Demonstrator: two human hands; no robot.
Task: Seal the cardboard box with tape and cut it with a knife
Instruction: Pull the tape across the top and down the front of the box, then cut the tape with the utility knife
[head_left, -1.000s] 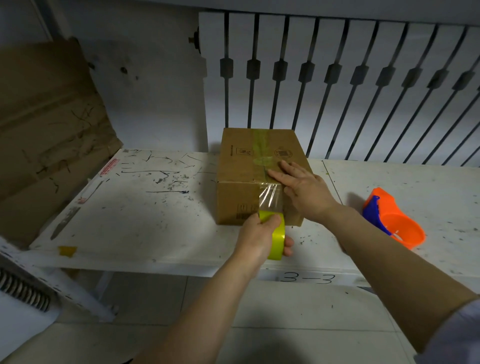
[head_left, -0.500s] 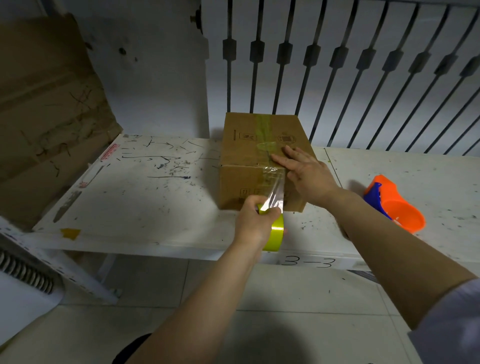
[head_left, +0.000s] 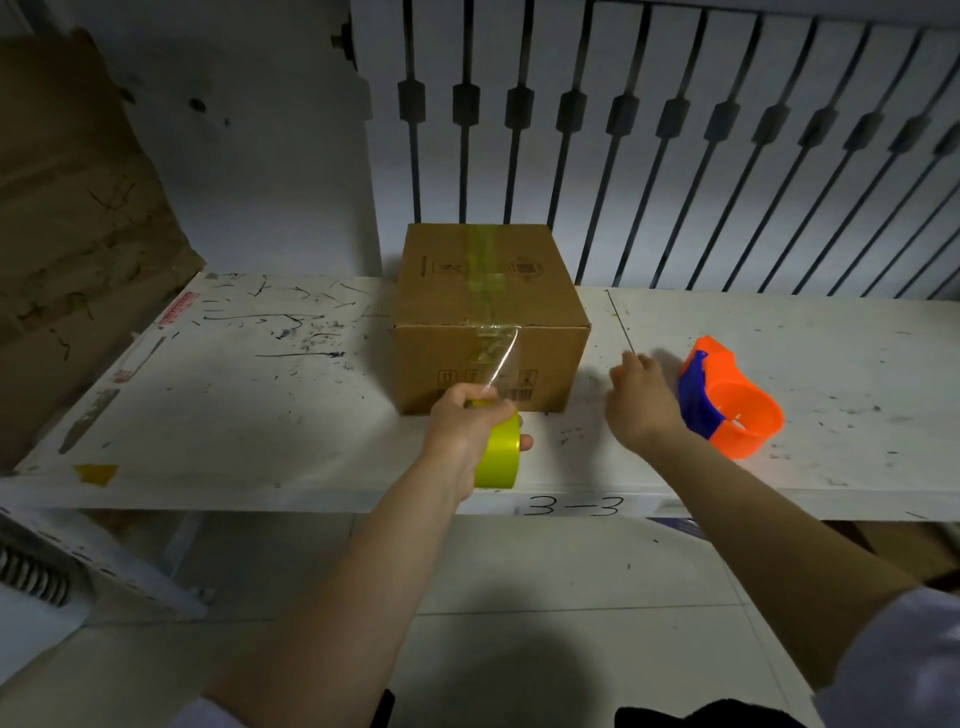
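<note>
Brown cardboard box (head_left: 488, 317), yellowish tape strip (head_left: 480, 270) along top seam.

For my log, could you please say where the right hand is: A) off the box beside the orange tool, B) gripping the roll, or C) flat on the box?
A: the right hand is off the box, beside the orange tool; the left hand holds the roll.

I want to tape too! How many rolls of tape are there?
1. The yellow tape roll is gripped in the left hand, in front of the cardboard box. The orange holder near the right hand looks empty. Others may be hidden.
</note>
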